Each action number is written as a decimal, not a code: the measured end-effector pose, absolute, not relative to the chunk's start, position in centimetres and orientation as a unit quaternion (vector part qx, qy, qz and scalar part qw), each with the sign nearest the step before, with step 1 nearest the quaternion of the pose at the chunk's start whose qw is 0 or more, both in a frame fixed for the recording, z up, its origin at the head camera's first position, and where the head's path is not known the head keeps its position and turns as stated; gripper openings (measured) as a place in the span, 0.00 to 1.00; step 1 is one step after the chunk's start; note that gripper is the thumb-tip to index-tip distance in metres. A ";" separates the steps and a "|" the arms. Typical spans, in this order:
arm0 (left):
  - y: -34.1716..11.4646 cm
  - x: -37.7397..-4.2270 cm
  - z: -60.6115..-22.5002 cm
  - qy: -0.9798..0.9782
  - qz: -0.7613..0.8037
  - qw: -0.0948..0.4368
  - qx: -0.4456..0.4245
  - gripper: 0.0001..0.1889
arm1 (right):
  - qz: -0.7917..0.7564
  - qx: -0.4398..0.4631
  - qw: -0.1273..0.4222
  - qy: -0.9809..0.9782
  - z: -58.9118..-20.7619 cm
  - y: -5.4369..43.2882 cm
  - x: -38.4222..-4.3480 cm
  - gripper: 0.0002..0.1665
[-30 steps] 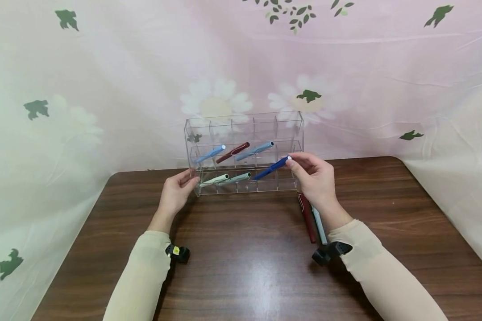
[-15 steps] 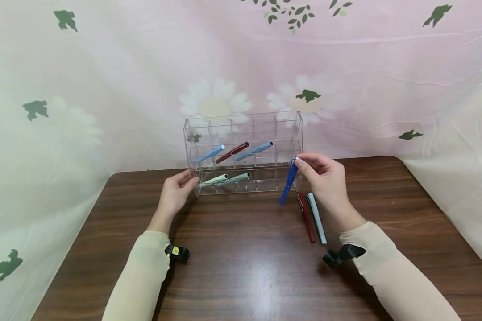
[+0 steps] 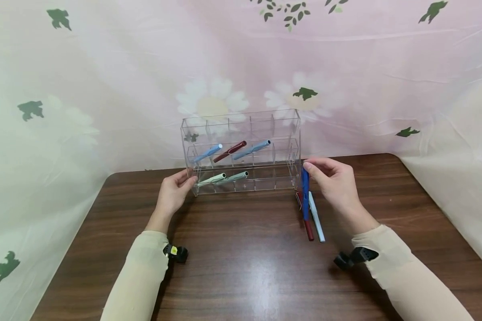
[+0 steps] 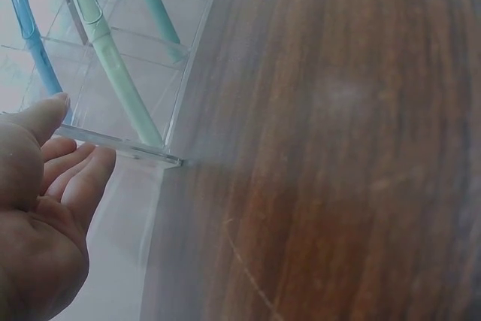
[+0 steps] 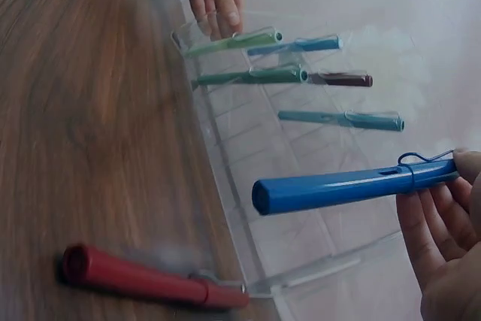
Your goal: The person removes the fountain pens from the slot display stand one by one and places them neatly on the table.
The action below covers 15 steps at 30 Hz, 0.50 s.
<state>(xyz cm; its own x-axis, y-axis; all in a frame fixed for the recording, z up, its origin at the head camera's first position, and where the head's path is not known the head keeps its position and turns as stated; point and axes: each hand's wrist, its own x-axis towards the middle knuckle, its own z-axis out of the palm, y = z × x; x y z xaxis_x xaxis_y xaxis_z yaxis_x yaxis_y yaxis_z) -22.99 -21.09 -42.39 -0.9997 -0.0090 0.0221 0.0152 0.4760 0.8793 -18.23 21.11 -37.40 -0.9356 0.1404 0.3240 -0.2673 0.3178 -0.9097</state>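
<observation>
A clear acrylic pen rack [image 3: 265, 183] stands at the back of the table, its left side panel pinched between thumb and fingers of my left hand [image 3: 174, 191]. My right hand [image 3: 339, 185] pinches a blue pen [image 3: 305, 196] by its clip end, just off the rack's right side. In the head view this pen hangs nearly upright over a dark red pen [image 3: 309, 231]. The right wrist view shows the blue pen's clip [image 5: 425, 157] near the fingertips. A pale green pen [image 3: 211, 179] and a green pen [image 3: 233, 177] lean in the rack's bottom row.
A light blue pen [image 3: 207, 153], a maroon pen [image 3: 230, 151] and a grey-blue pen [image 3: 251, 150] lean in the row above. Beside the dark red pen on the wooden table [image 3: 241, 267] lies a pale blue pen [image 3: 316, 217]. A flowered cloth [image 3: 144, 89] hangs behind.
My right hand has drawn the blue pen out of the rack's bottom row and moved right with it. The pen has swung from slanted to nearly upright. My left hand keeps its hold.
</observation>
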 end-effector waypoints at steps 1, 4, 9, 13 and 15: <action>-21.1 -23.0 -42.4 -0.859 -0.512 0.012 -0.003 0.27 | 0.579 0.035 0.171 -0.797 -37.5 21.3 -18.2 0.20; -21.1 -23.0 -42.4 -0.859 -0.512 0.014 -0.005 0.27 | 0.563 0.023 0.157 -0.811 -37.7 22.0 -17.9 0.19; -21.0 -23.0 -42.4 -0.859 -0.512 0.014 -0.007 0.27 | 0.532 0.018 0.125 -0.838 -38.4 23.3 -17.6 0.20; -21.0 -23.0 -42.4 -0.857 -0.516 0.013 -0.005 0.26 | 0.507 0.017 0.099 -0.856 -39.0 24.2 -17.5 0.21; -21.1 -23.0 -42.4 -0.856 -0.516 0.011 -0.003 0.26 | 0.497 0.016 0.090 -0.863 -39.3 24.6 -17.6 0.21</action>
<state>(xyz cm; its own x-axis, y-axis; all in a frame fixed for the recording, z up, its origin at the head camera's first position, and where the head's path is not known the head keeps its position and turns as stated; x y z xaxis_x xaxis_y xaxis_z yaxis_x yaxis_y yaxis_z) -22.98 -21.08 -42.44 -0.9997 -0.0066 0.0226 0.0169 0.4667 0.8842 -17.56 24.58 -39.27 -0.9832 0.0619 0.1720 -0.1177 0.5051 -0.8550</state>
